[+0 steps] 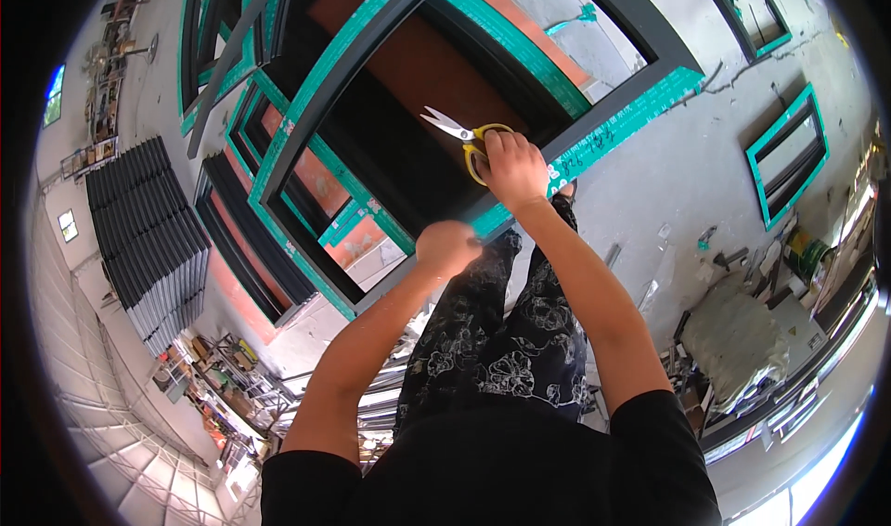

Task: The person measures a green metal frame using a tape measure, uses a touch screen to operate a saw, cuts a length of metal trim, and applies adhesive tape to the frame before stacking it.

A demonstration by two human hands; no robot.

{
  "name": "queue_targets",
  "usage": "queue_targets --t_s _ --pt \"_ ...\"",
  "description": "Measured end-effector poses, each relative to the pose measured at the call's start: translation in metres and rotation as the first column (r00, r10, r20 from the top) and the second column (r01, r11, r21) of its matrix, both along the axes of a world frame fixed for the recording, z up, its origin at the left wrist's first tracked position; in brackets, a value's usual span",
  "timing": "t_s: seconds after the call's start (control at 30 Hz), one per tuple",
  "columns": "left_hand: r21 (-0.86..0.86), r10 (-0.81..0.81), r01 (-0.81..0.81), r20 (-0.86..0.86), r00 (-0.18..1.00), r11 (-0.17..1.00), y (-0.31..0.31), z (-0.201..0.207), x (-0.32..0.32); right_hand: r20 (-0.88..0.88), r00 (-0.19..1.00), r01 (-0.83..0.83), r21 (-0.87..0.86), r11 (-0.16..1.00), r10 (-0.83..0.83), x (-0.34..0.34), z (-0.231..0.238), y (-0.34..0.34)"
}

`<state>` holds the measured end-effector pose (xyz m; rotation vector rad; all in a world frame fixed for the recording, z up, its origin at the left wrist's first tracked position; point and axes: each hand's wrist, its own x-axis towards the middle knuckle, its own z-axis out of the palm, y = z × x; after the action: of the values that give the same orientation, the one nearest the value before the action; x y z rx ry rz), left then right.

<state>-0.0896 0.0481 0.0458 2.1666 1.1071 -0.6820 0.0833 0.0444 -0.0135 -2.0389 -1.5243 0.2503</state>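
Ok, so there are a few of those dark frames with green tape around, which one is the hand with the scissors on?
The big frame right in front, stacked on others. The right hand with the yellow scissors rests on its taped near rail; the smaller frame lies apart on the floor.

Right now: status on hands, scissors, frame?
Right hand grips yellow-handled scissors, blades open, over dark window frame. Left hand closed at the frame's lower edge, blurred. Nothing blocking.
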Motion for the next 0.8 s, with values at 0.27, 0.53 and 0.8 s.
queue_targets --t_s 0.27,0.53,0.8 --pt "-0.366 0.391 -0.339 0.077 0.917 0.867 0.06 0.074 -0.004 -0.041 0.999 -0.009 -0.061 0.998 0.006 0.001 -0.006 -0.001" --pt "0.255 -0.247 0.23 0.037 0.968 0.939 0.001 0.029 -0.025 -0.296 0.955 0.079 0.145 0.986 -0.032 0.007 0.015 -0.007" --pt "0.168 -0.167 0.183 -0.108 0.98 0.969 -0.022 0.02 0.002 -0.924 0.34 -0.215 -0.258 0.942 -0.175 -0.017 0.032 -0.172"
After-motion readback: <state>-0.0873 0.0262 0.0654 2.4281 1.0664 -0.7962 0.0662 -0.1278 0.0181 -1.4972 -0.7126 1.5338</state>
